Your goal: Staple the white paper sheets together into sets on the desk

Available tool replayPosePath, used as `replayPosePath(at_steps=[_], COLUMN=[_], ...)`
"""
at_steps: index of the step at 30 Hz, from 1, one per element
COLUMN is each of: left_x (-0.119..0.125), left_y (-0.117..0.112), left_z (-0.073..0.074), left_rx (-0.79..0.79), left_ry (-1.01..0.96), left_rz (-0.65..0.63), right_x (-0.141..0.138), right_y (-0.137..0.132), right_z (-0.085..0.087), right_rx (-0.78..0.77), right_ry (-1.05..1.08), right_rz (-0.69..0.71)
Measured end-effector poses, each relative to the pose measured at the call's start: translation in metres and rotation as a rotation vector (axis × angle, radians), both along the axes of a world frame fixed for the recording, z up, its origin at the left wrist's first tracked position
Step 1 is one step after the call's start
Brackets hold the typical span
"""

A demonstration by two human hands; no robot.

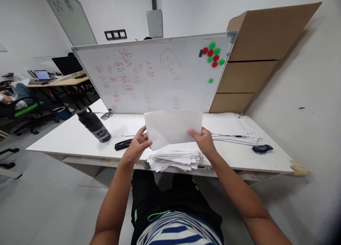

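White paper [173, 127] is held up by both hands above the desk's front edge; whether it is one sheet or several I cannot tell. My left hand [138, 145] pinches its lower left side, thumb in front. On the right edge, my right hand [205, 142] grips it with the thumb across the face and the fingers behind. Just below lies an uneven stack of white paper [174, 158], partly hidden by the held paper. A black stapler [123, 144] rests on the desk to the left of my left hand.
A dark bottle [94, 126] stands left on the white desk [66, 138]. Behind leans a whiteboard [138, 81] with red writing and magnets. Cardboard boxes [253, 53] are stacked at the right. More papers [234, 140] and a dark crumpled item [262, 149] lie right. A person's arm shows far left.
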State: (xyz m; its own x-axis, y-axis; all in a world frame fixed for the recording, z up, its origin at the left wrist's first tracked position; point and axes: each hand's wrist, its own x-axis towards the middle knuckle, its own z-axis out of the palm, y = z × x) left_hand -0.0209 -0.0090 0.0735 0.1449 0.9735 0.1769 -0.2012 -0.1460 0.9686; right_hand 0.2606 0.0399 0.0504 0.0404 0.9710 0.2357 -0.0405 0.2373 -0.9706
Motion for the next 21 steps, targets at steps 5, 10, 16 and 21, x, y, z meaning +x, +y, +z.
replayPosePath(at_steps=[5, 10, 16, 21], left_x=[0.019, 0.017, 0.011, 0.015], left_y=[0.018, 0.026, 0.023, 0.021], left_z=[-0.010, -0.036, -0.046, -0.045], left_rx=[0.192, 0.255, 0.224, 0.199], left_ry=[0.584, 0.708, 0.752, 0.638], left_rz=[0.356, 0.459, 0.504, 0.513], right_x=[-0.002, 0.002, 0.005, 0.005], right_y=[0.002, 0.008, 0.006, 0.002], right_z=[-0.020, -0.041, -0.062, -0.057], right_rx=[0.020, 0.050, 0.064, 0.060], right_ry=[-0.161, -0.179, -0.443, -0.505], right_rz=[0.079, 0.001, 0.019, 0.018])
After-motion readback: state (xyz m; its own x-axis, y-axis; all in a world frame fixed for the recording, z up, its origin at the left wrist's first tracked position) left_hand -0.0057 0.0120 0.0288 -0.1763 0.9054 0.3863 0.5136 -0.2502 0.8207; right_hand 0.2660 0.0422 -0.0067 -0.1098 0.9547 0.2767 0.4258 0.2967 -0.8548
